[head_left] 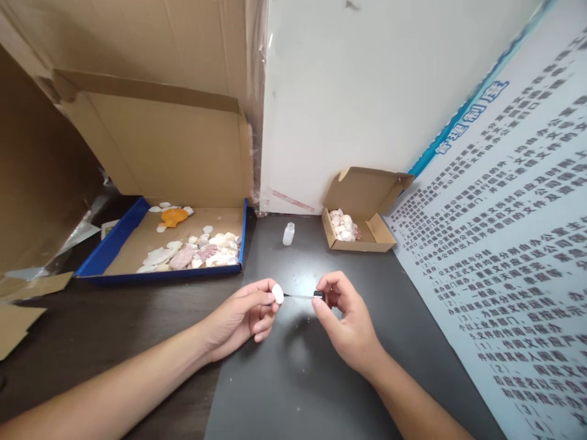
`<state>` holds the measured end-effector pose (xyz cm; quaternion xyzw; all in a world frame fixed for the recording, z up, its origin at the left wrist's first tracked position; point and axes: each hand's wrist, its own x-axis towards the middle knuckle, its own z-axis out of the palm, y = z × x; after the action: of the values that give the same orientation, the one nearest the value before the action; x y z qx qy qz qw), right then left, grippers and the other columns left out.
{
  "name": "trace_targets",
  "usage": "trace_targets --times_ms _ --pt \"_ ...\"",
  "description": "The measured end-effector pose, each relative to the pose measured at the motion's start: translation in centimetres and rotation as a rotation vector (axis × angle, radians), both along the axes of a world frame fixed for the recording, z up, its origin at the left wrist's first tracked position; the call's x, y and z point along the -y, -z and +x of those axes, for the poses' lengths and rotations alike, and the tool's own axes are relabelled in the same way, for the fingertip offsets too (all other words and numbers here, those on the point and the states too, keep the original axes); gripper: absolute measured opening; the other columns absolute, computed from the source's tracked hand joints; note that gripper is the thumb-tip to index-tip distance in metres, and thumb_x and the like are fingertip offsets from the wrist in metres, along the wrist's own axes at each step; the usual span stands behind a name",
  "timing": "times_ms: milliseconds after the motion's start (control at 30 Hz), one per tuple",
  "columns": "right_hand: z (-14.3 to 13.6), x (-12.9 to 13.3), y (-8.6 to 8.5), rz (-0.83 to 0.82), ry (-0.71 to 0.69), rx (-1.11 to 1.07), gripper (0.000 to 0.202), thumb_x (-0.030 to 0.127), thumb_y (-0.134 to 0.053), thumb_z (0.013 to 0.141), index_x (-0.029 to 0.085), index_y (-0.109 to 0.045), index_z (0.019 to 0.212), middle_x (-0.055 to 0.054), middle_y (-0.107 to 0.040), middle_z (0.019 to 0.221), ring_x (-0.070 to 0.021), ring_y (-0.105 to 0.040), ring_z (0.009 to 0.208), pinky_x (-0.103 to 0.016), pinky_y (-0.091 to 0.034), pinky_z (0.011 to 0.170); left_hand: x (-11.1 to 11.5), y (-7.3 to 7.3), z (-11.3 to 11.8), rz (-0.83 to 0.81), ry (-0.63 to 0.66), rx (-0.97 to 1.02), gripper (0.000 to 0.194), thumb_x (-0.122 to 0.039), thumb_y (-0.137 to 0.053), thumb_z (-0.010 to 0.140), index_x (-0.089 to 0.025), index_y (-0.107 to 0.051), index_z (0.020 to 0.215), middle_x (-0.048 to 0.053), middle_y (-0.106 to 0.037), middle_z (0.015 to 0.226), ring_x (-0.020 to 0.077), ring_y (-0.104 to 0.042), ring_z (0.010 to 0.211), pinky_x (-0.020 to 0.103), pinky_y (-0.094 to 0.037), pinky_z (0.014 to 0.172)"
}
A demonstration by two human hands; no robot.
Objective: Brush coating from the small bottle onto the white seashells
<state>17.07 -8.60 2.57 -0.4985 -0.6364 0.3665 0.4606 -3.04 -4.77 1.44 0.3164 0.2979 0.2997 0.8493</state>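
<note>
Between thumb and fingers, my left hand (pixel 245 318) pinches a small white shell (pixel 277 294). My right hand (pixel 347 321) grips the black cap of a thin brush applicator (pixel 318 296). The applicator's stem runs level toward the left, and its dark tip meets the shell's right edge or lies very close to it; I cannot tell which. Both hands are raised over the dark table mat (pixel 275 391). Beyond them a small translucent bottle (pixel 288 234) stands upright without a cap.
On the left, an open blue-edged cardboard box (pixel 160 278) holds many shells and an orange scallop shell (pixel 174 217). A smaller open cardboard box (pixel 367 246) at the back right contains white shells. A white wall (pixel 321 110) and a printed poster (pixel 504 214) border the table.
</note>
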Motion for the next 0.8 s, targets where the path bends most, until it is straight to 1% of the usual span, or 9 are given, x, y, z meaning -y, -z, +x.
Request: trace_targets --times_ms 67,200,233,333,367,500,633,733,800 --pt "0.00 -0.06 -0.06 -0.024 -0.008 -0.022 0.009 0.023 -0.054 0.087 0.023 -0.046 0.090 0.007 -0.042 0.065 -0.0105 -0.042 0.053 -0.022 -0.039 0.050 0.00 -0.05 0.05 0.004 0.000 0.002 0.004 -0.016 -0.056 0.084 -0.016 -0.054 0.081 -0.003 -0.051 0.068 0.0039 -0.037 0.043 0.017 -0.035 0.041" --pt "0.08 -0.15 0.05 -0.017 0.069 0.055 0.015 0.020 -0.058 0.083 0.023 -0.046 0.092 0.008 -0.040 0.065 -0.0103 -0.040 0.053 -0.022 -0.036 0.050 -0.02 -0.14 0.18 0.014 0.010 -0.010 0.004 -0.016 -0.059 0.081 -0.016 -0.055 0.079 -0.003 -0.050 0.066 0.0039 -0.036 0.043 0.017 -0.036 0.041" --pt "0.12 -0.15 0.11 -0.020 0.060 0.042 0.014 0.021 -0.057 0.084 0.023 -0.046 0.093 0.007 -0.040 0.065 -0.0104 -0.040 0.054 -0.022 -0.036 0.051 -0.02 -0.16 0.20 0.015 0.011 -0.012 0.005 -0.016 -0.059 0.081 -0.016 -0.054 0.079 -0.003 -0.050 0.066 0.0039 -0.036 0.043 0.018 -0.037 0.041" --pt "0.21 -0.06 0.21 -0.065 -0.033 -0.046 0.009 0.025 -0.053 0.088 0.023 -0.047 0.095 0.006 -0.043 0.069 -0.0105 -0.043 0.055 -0.024 -0.039 0.052 0.02 -0.21 0.22 0.006 0.005 -0.013 0.007 -0.016 -0.060 0.080 -0.016 -0.054 0.079 -0.003 -0.051 0.066 0.0043 -0.036 0.043 0.018 -0.038 0.041" --pt "0.21 -0.02 0.20 -0.075 -0.045 -0.051 0.010 0.025 -0.053 0.088 0.023 -0.047 0.095 0.006 -0.043 0.069 -0.0104 -0.043 0.054 -0.024 -0.039 0.052 0.03 -0.23 0.21 0.003 0.002 -0.013 0.007 -0.017 -0.060 0.080 -0.016 -0.053 0.079 -0.003 -0.051 0.066 0.0043 -0.036 0.043 0.018 -0.038 0.041" --pt "0.13 0.08 -0.09 -0.061 0.002 0.010 0.014 0.021 -0.057 0.084 0.022 -0.048 0.094 0.005 -0.045 0.069 -0.0106 -0.042 0.054 -0.023 -0.038 0.051 0.08 -0.34 0.16 0.008 -0.005 -0.023 0.009 -0.018 -0.061 0.080 -0.016 -0.053 0.078 -0.003 -0.050 0.066 0.0041 -0.036 0.043 0.018 -0.038 0.041" --pt "0.11 0.10 -0.28 -0.089 -0.042 -0.051 0.008 0.025 -0.052 0.088 0.022 -0.048 0.093 0.005 -0.045 0.069 -0.0110 -0.044 0.054 -0.025 -0.040 0.053 0.06 -0.39 0.16 0.015 -0.004 -0.035 0.010 -0.019 -0.061 0.082 -0.016 -0.052 0.078 -0.003 -0.050 0.066 0.0040 -0.036 0.043 0.018 -0.040 0.040" --pt "0.15 0.10 -0.23 -0.062 0.016 0.006 0.012 0.022 -0.057 0.084 0.023 -0.048 0.092 0.005 -0.045 0.069 -0.0106 -0.042 0.055 -0.023 -0.037 0.052 0.04 -0.33 0.15 0.033 -0.002 -0.046 0.010 -0.020 -0.062 0.082 -0.016 -0.053 0.079 -0.003 -0.052 0.068 0.0035 -0.036 0.042 0.018 -0.041 0.040" --pt "0.22 0.08 -0.23 -0.037 0.028 0.006 0.011 0.021 -0.056 0.084 0.022 -0.049 0.092 0.004 -0.045 0.071 -0.0109 -0.041 0.057 -0.023 -0.037 0.052 0.03 -0.25 0.14 0.047 -0.003 -0.053 0.009 -0.020 -0.062 0.083 -0.017 -0.054 0.081 -0.003 -0.053 0.071 0.0030 -0.036 0.041 0.018 -0.042 0.039"
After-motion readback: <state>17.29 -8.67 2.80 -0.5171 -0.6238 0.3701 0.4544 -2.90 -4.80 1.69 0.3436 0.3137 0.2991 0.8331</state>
